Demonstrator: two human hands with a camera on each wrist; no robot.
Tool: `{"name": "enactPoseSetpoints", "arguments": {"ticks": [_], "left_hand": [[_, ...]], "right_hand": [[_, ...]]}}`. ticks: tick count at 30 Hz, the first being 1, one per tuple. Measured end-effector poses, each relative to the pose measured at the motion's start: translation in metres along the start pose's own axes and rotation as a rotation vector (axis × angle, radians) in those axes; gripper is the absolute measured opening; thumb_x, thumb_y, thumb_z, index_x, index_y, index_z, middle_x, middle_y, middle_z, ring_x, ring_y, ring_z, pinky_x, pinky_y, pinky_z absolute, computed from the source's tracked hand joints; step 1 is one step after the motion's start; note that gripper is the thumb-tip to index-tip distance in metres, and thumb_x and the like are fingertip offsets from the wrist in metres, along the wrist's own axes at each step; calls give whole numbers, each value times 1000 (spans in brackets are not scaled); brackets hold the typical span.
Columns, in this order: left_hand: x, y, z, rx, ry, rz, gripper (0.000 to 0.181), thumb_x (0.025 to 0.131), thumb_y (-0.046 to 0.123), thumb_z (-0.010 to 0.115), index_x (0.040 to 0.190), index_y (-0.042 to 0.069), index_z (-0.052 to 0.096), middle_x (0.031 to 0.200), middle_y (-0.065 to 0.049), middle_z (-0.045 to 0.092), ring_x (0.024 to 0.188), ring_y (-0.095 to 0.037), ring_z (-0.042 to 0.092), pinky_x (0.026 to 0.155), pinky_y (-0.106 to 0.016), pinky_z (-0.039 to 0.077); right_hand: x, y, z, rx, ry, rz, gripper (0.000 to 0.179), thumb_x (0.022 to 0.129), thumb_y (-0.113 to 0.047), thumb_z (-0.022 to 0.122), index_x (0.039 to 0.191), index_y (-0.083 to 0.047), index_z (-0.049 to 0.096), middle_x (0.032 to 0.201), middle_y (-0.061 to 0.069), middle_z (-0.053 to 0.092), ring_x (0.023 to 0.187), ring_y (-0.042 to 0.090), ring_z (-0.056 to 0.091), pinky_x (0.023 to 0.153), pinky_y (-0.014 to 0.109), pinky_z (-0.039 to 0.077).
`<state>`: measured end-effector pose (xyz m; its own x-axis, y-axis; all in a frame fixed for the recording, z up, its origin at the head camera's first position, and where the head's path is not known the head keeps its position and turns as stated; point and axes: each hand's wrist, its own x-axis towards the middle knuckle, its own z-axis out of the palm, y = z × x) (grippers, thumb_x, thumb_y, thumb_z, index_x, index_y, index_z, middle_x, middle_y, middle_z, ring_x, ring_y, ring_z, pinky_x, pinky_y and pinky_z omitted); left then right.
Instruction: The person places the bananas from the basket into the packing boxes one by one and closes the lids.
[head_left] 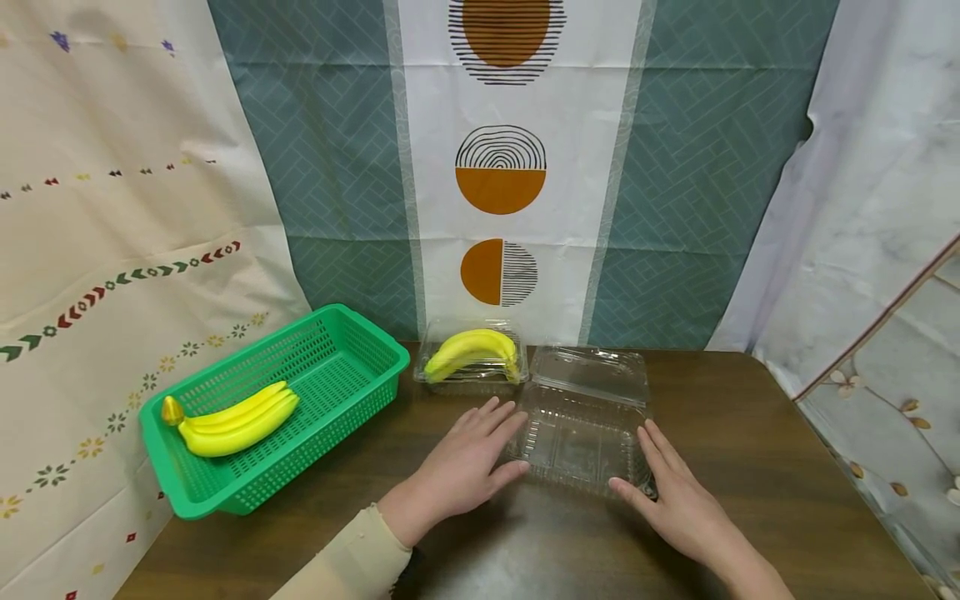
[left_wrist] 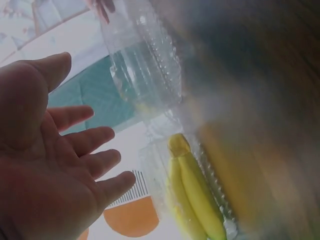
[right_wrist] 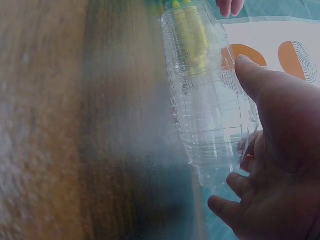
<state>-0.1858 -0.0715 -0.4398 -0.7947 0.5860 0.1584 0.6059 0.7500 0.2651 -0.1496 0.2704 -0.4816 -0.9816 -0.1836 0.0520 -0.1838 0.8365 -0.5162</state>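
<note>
A clear plastic clamshell box (head_left: 581,442) lies on the table with its lid folded back. My left hand (head_left: 468,458) is by the box's left edge, fingers loosely extended; in the left wrist view the palm (left_wrist: 45,150) shows with nothing in it. On the other side, my right hand (head_left: 675,500) reaches to the box's right edge with thumb and fingers spread. Whether its fingertips touch the rim is hard to tell; in the right wrist view, fingers lie partly behind the clear box (right_wrist: 215,120). Behind the left hand, another clear box holds yellow bananas (head_left: 472,346).
To the left stands a green plastic basket (head_left: 360,408) with a bunch of bananas (head_left: 240,421) inside. The brown wooden table (head_left: 720,417) meets patterned cloths (head_left: 712,167) hanging at the back and sides.
</note>
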Motion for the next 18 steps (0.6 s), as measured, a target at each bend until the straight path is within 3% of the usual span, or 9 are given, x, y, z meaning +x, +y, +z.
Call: {"name": "enactPoseSetpoints", "arguments": {"ticks": [18], "left_hand": [[-21,-10,-25,119,118,18,73,109,51,68,168,12,48,173,-13,44,164,-37,32,131,-57,26]], "right_hand": [[0,0,1,-4,2,13,108,105,-70,63,176,-3,17,183,20,10,159,56,29,105,82,42]]}}
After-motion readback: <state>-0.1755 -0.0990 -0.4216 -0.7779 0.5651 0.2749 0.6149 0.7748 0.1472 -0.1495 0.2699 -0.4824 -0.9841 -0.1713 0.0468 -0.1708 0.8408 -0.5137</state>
